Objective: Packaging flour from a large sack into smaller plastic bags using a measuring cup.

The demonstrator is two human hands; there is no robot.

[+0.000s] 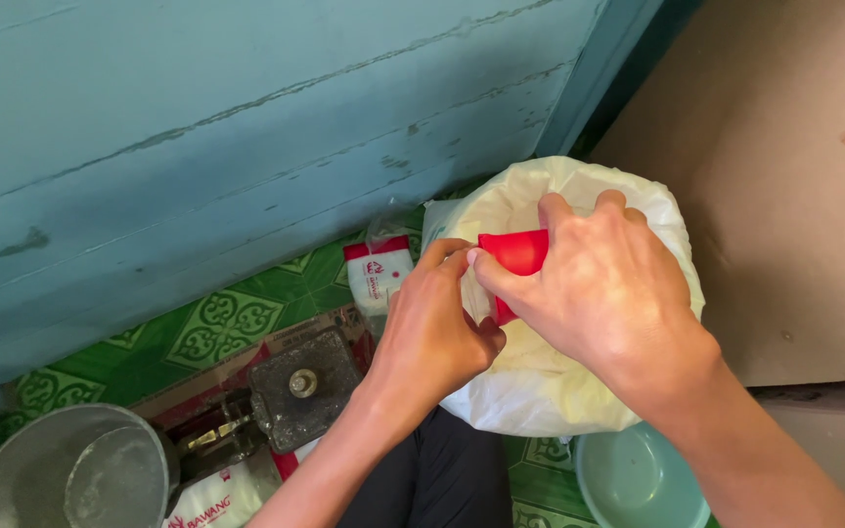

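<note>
forearms reach up from the bottom edge over a pale green bowl (638, 481) on the green patterned floor (227, 328). right hand (603, 288) wraps its fingers shut around a red cup (515, 256), held over the open mouth of a white sack (550, 376). left hand (432, 332) pinches the cup's near edge with thumb and fingertips closed. to the left sit a metal pot (80, 474) and a dark metal tool (295, 386); a red-and-white packet (378, 274) leans by the blue wall (246, 117).

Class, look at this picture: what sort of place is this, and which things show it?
Probably the floor corner of a home kitchen or store room: green patterned floor tiles, a worn blue wall, an open white sack, a metal pot.
</note>
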